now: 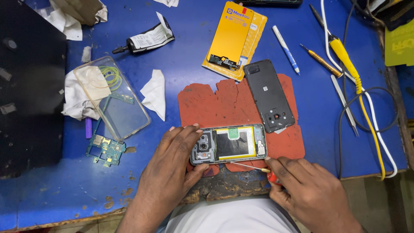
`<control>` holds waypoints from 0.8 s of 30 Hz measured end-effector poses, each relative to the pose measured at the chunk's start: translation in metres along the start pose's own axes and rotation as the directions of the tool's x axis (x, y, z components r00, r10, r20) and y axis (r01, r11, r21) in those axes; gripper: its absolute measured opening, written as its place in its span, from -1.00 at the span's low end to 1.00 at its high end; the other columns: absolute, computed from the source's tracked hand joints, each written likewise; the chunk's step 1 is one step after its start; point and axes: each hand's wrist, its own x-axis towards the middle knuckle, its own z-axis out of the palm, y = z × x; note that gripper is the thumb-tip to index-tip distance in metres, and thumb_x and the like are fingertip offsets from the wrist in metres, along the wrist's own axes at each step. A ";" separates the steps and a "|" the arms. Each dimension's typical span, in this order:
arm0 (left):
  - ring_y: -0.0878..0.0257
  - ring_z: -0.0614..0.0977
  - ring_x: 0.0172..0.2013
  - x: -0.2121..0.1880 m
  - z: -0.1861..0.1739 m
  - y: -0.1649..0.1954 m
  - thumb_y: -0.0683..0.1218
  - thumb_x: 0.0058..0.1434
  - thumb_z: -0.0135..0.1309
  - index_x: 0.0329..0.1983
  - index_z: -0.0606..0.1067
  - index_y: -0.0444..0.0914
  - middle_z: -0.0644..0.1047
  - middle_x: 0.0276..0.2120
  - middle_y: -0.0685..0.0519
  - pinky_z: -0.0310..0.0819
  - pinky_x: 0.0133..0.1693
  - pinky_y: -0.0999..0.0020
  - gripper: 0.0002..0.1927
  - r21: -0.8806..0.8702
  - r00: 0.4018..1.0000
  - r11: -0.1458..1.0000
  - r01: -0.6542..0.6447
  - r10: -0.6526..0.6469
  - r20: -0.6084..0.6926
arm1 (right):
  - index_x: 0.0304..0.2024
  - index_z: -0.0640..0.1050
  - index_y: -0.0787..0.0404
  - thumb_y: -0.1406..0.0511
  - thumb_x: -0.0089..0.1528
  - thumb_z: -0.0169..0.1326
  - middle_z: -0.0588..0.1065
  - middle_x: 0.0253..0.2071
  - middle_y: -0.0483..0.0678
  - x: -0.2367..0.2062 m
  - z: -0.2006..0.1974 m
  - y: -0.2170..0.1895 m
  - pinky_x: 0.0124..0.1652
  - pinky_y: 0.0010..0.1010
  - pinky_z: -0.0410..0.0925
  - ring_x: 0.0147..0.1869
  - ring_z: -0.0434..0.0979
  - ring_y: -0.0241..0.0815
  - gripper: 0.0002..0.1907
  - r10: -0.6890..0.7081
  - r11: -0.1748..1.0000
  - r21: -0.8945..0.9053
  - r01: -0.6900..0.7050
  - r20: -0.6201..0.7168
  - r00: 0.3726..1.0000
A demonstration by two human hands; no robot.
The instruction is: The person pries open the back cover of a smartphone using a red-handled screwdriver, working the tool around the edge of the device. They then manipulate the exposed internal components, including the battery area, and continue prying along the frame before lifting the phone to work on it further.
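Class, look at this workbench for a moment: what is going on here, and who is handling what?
A person is working on an opened phone lying on a red mat on a blue table. The left hand steadies the phone at its camera end, while the right hand holds a red-handled screwdriver, its tip at the phone's lower edge. The phone's dark back cover lies apart on the mat, and a loose circuit board lies to the left.
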 end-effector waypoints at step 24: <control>-0.15 0.41 0.27 -0.002 -0.001 -0.001 -0.04 0.05 0.33 0.27 0.30 -0.35 0.42 0.26 -0.17 0.21 0.31 -0.04 -0.24 -0.009 1.000 1.000 -0.004 0.004 -0.004 | 0.01 0.60 0.23 0.17 -0.10 0.36 0.58 -0.25 -0.06 -0.002 0.005 -0.005 -0.27 -0.27 0.43 -0.27 0.58 -0.11 -0.38 0.033 0.999 -0.001 -0.033 0.035 0.999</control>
